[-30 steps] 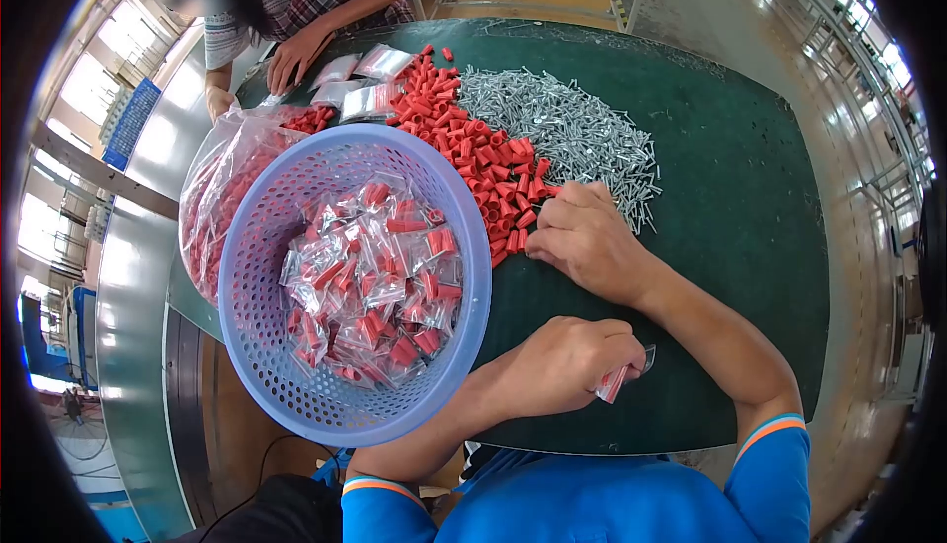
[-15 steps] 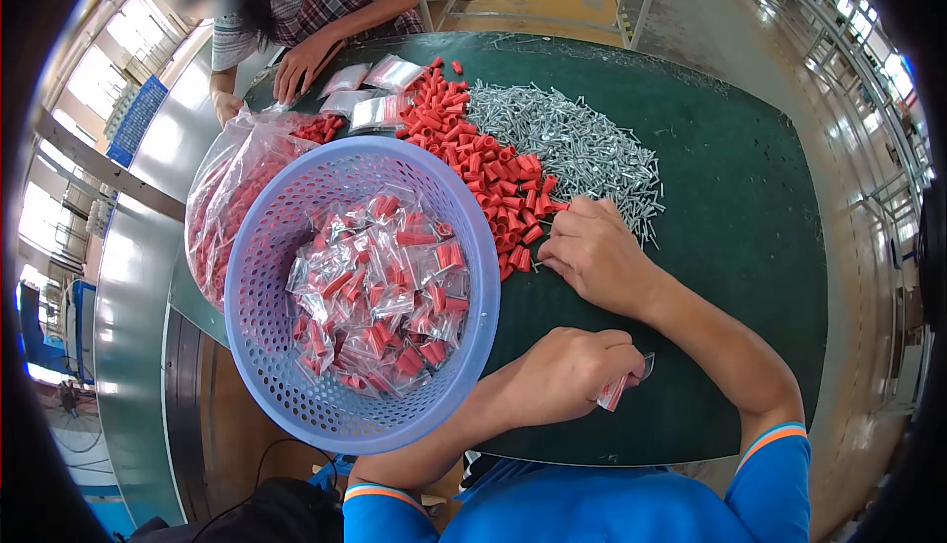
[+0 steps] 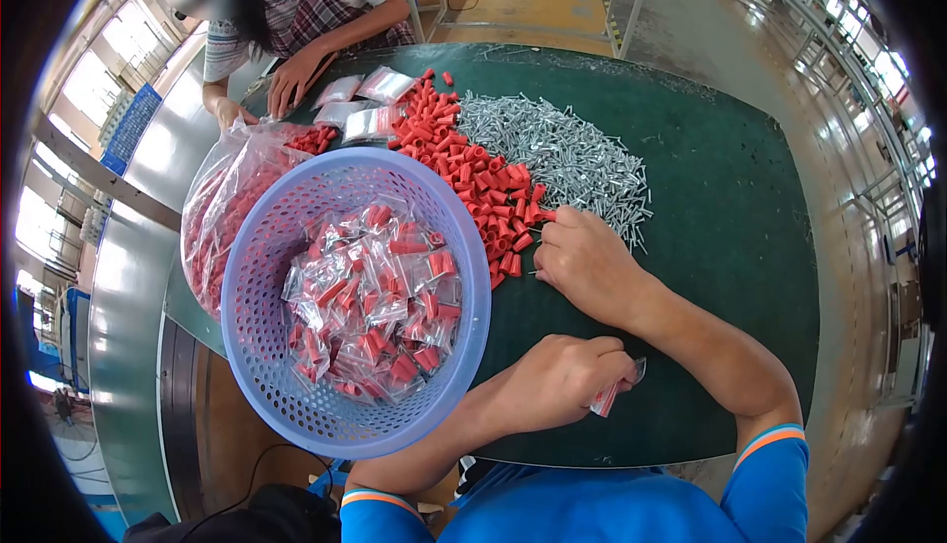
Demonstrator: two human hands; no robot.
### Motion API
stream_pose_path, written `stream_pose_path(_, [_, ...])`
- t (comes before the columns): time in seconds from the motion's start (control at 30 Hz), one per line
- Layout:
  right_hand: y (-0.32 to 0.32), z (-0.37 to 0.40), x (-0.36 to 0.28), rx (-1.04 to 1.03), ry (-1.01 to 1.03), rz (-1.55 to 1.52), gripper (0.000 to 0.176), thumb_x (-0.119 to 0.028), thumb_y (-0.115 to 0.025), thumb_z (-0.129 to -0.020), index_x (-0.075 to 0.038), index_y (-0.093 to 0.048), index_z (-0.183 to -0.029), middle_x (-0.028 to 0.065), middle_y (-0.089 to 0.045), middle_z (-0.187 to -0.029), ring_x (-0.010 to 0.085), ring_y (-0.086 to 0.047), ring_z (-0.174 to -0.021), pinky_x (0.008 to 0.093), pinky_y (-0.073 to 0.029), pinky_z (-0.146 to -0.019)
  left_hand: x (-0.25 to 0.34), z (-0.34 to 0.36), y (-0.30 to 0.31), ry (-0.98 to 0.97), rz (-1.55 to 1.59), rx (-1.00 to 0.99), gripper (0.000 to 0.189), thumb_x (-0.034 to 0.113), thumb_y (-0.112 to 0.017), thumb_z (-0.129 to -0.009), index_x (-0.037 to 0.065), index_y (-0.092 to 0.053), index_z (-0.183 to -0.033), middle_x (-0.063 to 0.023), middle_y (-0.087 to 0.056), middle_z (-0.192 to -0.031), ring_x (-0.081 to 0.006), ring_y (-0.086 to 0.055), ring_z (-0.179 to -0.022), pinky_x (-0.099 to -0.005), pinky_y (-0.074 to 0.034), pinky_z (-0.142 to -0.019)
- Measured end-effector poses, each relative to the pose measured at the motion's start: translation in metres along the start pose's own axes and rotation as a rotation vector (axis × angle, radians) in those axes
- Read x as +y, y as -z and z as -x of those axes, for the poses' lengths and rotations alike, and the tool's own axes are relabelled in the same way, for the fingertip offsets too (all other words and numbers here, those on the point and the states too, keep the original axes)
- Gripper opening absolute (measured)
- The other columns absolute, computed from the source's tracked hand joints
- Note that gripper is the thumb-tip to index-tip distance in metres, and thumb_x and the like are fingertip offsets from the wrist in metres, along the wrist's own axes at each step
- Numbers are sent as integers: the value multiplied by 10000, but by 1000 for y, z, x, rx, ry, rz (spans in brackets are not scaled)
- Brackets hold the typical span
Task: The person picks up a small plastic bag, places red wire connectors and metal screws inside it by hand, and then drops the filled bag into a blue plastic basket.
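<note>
My left hand (image 3: 567,380) is closed around a small clear zip bag (image 3: 605,400) with red on it, low over the near part of the table. My right hand (image 3: 592,262) is at the right edge of a heap of red plastic caps (image 3: 483,183), its fingers bent together. A red cap (image 3: 547,216) shows at its fingertips; whatever lies inside the fingers is hidden. Beyond that hand spreads a pile of silver screws (image 3: 562,153). To the left, a lilac perforated basket (image 3: 464,356) holds many small clear bags (image 3: 375,296) with red caps inside.
A large clear sack (image 3: 212,213) of red caps stands behind the basket. Several packs of small bags (image 3: 370,124) lie at the far side of the green table (image 3: 730,247). Another person (image 3: 316,10) stands across it, one hand at the sack.
The view has shifted slightly, so the table contents appear a little lower and to the left. Both my hands stay in nearly the same places, the left one still with its bag.
</note>
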State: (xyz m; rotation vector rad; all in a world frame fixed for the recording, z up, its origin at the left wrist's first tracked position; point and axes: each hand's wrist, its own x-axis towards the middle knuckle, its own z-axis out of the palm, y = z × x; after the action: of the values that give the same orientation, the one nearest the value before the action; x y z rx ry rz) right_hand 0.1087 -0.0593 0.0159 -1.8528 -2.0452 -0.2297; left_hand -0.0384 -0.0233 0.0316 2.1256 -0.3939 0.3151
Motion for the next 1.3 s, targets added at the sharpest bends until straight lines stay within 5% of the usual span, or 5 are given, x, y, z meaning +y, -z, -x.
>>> stream_pose_path(0.2, [8,3,10,-15,75,-58,129,-114,-684,-649,-71,-574,-701,55,-507,-737,232,-473,-767,352,-409,-700,-7,2,-6,-39,-27,25,215,24,-677,-695,45,-579,-885,-66,-595,-769,-253,-622,-657,-339,-498,-527])
stream_pose_path(0.33, [25,3,26,140,-133,-35,130,-138,-691,-684,-82,-579,-721,53,-523,-759,244,-476,-798,357,-399,-715,-4,2,-6,-29,20,29,209,26,-677,-700,47,-575,-881,-67,-594,-772,-254,-619,-652,-341,-495,-525])
stream_pose_path(1.0, [3,-34,26,-49,243,349,120,-160,-563,-699,-107,-621,-608,-7,-563,-708,169,-479,-863,315,-360,-747,-3,-3,3,67,2,86,276,-53,-636,-592,35,-564,-844,-86,-582,-772,-277,-617,-670,-364,-500,-559])
stream_pose_path(1.13, [10,-15,36,-40,96,-12,119,-154,-690,-647,-93,-590,-668,5,-519,-708,191,-468,-797,326,-358,-745,-8,-2,5,43,-31,147,223,-33,-672,-676,35,-581,-869,-89,-552,-711,-258,-581,-632,-342,-452,-521])
stream_pose_path(1.3, [46,25,33,111,-419,-853,109,-137,-644,-781,-47,-584,-779,-5,-508,-741,126,-458,-761,283,-365,-715,-13,-5,11,85,-52,275,157,-52,-663,-713,9,-584,-834,-95,-567,-699,-231,-559,-609,-316,-438,-522])
